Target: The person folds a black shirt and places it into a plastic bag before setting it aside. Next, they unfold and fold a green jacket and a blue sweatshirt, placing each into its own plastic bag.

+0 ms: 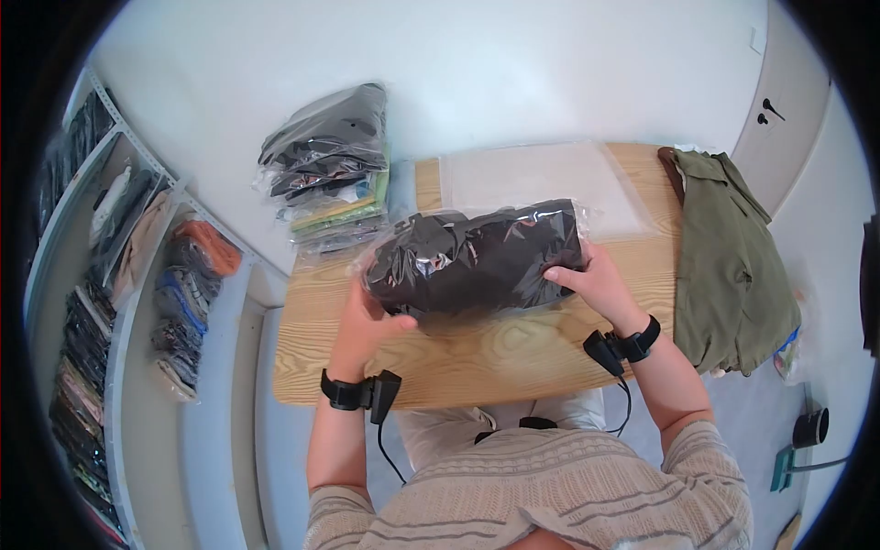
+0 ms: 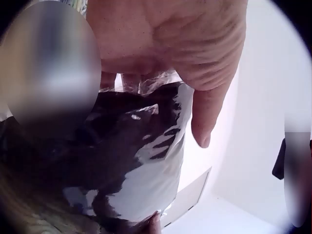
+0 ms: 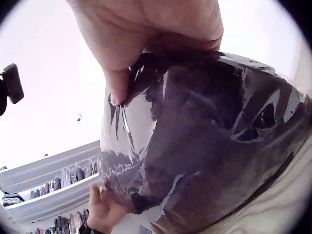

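A dark folded garment in a clear plastic bag (image 1: 481, 261) is held between both hands above the wooden table. My left hand (image 1: 359, 321) holds its left end, the fingers passing behind the bag and mostly hidden, the thumb standing away from it. At the right end my right hand (image 1: 600, 286) grips the bag, its thumb pressing the near face and its fingers behind. The right wrist view shows the glossy plastic (image 3: 195, 122) wrinkled under that thumb. In the left wrist view, the bag's side (image 2: 141, 161) reflects bright light.
Bagged clothes (image 1: 330, 174) are stacked at the table's back left. Clear flat plastic bags (image 1: 541, 179) lie at the back of the wooden table (image 1: 367, 376). Olive trousers (image 1: 733, 266) drape over the right edge. Shelves (image 1: 137, 367) of bagged clothing stand on the left.
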`<state>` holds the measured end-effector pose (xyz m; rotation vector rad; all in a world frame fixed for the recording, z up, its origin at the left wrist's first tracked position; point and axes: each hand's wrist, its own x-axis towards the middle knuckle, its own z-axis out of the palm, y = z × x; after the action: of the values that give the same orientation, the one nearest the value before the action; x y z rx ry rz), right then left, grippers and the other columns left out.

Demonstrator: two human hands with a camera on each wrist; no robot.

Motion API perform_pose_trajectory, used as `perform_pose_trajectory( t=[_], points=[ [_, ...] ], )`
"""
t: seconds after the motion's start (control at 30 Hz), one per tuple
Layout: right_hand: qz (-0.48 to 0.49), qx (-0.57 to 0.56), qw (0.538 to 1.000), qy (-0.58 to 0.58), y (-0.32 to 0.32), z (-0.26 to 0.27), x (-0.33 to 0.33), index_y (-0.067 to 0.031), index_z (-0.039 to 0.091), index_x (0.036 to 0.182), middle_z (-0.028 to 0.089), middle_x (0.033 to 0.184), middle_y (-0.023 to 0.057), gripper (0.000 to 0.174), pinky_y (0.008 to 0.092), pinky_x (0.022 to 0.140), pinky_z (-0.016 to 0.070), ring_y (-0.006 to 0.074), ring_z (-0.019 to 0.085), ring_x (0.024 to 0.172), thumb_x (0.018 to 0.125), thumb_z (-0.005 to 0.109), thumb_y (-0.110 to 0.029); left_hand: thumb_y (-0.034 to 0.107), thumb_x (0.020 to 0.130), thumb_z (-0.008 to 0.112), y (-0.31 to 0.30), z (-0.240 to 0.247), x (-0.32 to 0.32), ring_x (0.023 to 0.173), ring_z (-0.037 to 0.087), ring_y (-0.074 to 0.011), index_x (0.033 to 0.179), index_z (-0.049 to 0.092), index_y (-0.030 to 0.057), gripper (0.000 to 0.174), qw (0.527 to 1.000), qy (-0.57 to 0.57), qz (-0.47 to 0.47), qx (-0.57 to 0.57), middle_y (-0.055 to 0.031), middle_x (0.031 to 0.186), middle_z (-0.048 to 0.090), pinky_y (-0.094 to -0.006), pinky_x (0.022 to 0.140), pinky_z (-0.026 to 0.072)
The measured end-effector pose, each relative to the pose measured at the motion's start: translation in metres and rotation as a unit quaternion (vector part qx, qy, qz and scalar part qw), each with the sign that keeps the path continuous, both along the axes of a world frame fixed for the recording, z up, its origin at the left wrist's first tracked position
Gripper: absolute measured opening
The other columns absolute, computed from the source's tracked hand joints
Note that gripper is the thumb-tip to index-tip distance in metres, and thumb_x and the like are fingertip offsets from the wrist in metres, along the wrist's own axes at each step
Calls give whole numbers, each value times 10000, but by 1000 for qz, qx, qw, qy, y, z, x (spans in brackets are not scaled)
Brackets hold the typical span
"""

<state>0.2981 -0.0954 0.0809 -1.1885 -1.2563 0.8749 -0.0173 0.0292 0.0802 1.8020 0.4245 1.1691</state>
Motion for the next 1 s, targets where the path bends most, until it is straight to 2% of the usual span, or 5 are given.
perform_pose_trajectory(
  t=[0.17, 0.4, 0.63, 0.87, 1.0],
  points=[
    [-4, 4, 1000, 28, 3, -9, -1, 18, 615, 1054, 663, 956, 33, 266, 258, 806, 480, 95, 592, 877, 840, 685, -121, 29, 716, 776, -10, -4, 8, 1097, 539, -175, 1299, 396, 10, 696, 987, 38, -29, -155, -81, 1193, 554, -318, 931, 448],
    [-60, 36, 996, 48, 5, -12, -5, 30, 625, 1038, 660, 927, 32, 269, 250, 776, 474, 81, 576, 853, 852, 676, -158, -24, 774, 713, -10, 0, 21, 973, 579, -139, 1142, 488, 3, 432, 986, 24, 20, -163, -63, 1040, 610, -278, 849, 468],
    [-151, 0, 987, -63, 3, 33, -8, 47, 641, 897, 642, 743, 28, 325, 253, 625, 480, 91, 575, 664, 834, 700, -266, 119, 842, 691, -15, 40, 24, 910, 584, -119, 1088, 523, -9, 325, 990, -49, 50, -124, -53, 1000, 622, -256, 813, 466],
    [-68, -313, 947, 36, 34, -38, 12, 44, 618, 902, 611, 762, 30, 470, 242, 536, 443, 109, 546, 637, 866, 639, -424, 316, 880, 658, 26, -48, 25, 870, 577, -124, 1112, 569, -17, 416, 944, 113, 51, -307, -68, 1002, 631, -282, 743, 474],
    [23, -316, 930, 185, 34, -78, 36, 33, 607, 965, 600, 773, 27, 415, 242, 556, 441, 113, 524, 617, 873, 646, -370, 344, 871, 663, 34, -71, 15, 885, 582, -135, 1125, 562, -21, 456, 900, 155, 58, -403, -69, 1026, 627, -277, 770, 469]
  ],
)
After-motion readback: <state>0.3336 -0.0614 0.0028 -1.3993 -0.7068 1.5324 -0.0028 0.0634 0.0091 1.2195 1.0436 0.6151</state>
